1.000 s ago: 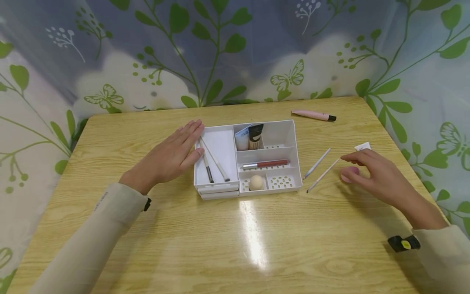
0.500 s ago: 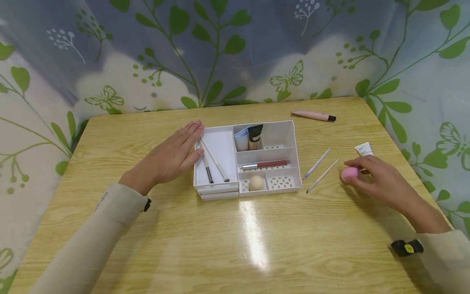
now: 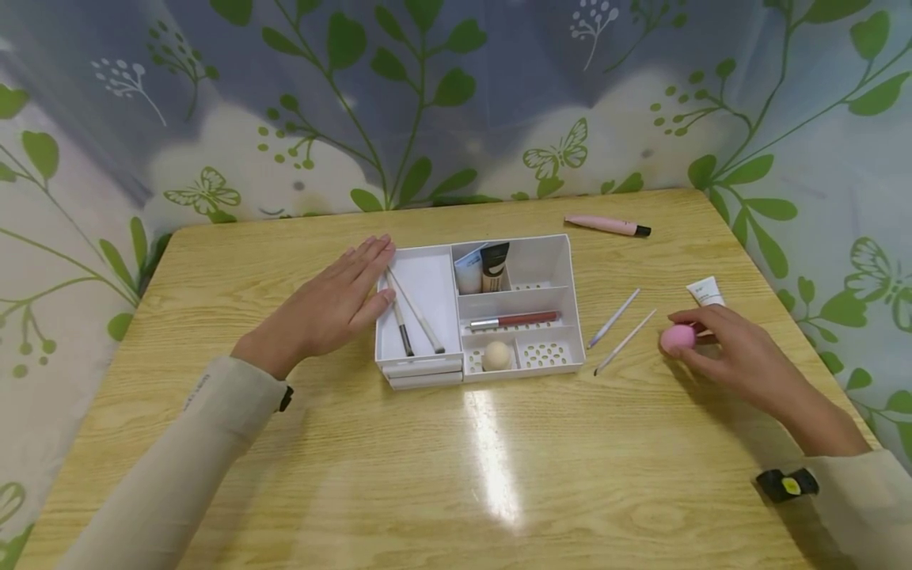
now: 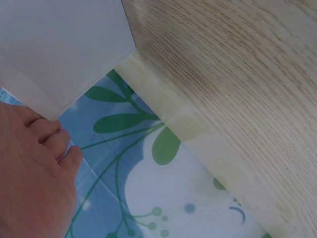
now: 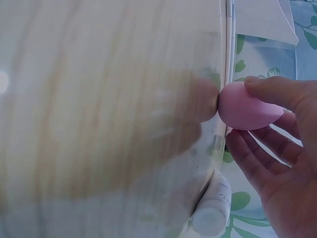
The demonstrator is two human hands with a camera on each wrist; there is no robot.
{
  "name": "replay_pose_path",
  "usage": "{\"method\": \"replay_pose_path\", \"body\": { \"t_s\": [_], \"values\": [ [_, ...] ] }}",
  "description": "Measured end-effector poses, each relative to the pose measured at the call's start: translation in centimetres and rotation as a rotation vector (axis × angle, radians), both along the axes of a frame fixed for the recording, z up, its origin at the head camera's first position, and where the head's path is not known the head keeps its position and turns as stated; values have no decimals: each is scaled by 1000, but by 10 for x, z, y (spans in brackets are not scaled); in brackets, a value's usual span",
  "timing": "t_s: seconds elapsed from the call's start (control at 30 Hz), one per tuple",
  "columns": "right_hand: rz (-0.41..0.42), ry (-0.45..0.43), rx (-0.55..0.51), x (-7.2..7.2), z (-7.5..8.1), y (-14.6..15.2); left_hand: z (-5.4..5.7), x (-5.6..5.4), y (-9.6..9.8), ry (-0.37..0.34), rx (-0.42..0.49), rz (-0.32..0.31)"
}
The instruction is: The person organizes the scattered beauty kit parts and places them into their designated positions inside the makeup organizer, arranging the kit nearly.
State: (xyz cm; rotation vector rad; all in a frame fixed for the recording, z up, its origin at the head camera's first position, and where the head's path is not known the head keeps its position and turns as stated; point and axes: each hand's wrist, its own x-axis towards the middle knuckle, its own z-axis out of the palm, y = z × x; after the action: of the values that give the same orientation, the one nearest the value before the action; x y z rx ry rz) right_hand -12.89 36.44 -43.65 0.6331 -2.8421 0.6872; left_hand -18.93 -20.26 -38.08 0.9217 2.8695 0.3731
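My right hand pinches a pink makeup sponge between thumb and fingers at the right side of the table. In the right wrist view the egg-shaped sponge sits right at the tabletop, its narrow end toward the palm. My left hand rests with straight fingers along the left edge of a white makeup organizer. Two makeup brushes lie in its left tray. The right compartments hold a blue tube, a black-and-beige tube, a red-handled brush and a beige sponge.
Two thin sticks, a bluish one and a white one, lie between organizer and right hand. A small white tube lies just beyond that hand. A pink tube with black cap lies near the back edge. Printed curtains border the table.
My right hand has drawn back slightly, and its thumb and fingers have closed on the pink sponge. More of the white tube now shows. The left hand has stayed still.
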Motion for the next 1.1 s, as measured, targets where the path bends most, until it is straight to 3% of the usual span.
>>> {"method": "replay_pose_path", "body": {
  "t_s": [0.2, 0.7, 1.1],
  "values": [
    [-28, -20, 7, 0, 4, -3, -1, 0, 0, 8, 3, -2],
    [50, 97, -21, -2, 8, -13, -2, 0, 0, 20, 4, -7],
    [56, 93, 13, -3, 18, -27, -1, 0, 0, 13, 3, -10]
  ]
}}
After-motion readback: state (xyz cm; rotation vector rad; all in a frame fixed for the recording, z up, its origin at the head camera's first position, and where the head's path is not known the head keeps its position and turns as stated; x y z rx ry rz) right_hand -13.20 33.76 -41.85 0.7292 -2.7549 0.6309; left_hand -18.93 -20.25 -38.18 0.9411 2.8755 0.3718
